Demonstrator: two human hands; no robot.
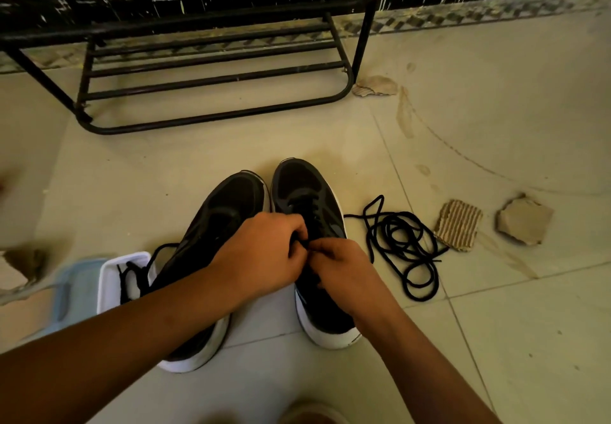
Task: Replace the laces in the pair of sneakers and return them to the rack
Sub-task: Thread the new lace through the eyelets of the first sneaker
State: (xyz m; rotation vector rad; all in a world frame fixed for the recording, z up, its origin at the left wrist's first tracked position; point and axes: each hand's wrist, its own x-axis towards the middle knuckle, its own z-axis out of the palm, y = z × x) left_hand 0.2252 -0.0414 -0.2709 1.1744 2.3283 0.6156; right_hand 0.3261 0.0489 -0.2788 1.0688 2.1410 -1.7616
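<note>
Before the black rack [211, 70], two black sneakers [231, 202] are set lengthwise, toes toward it. Over the right sneaker [307, 189], a black lace [302, 244] is pinched by curled fingers [295, 226] of left hand [264, 251] and right hand [340, 271] alike, the lacing running rackward from the grip; spare laces [401, 245] are coiled alongside.

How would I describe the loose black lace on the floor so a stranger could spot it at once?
From the black metal rack at the back, come down to the two black sneakers. Just right of them, before a ribbed cardboard scrap, lies the lace: a tangled heap bare on the tile, unlike the one in the white tray at left.
</note>
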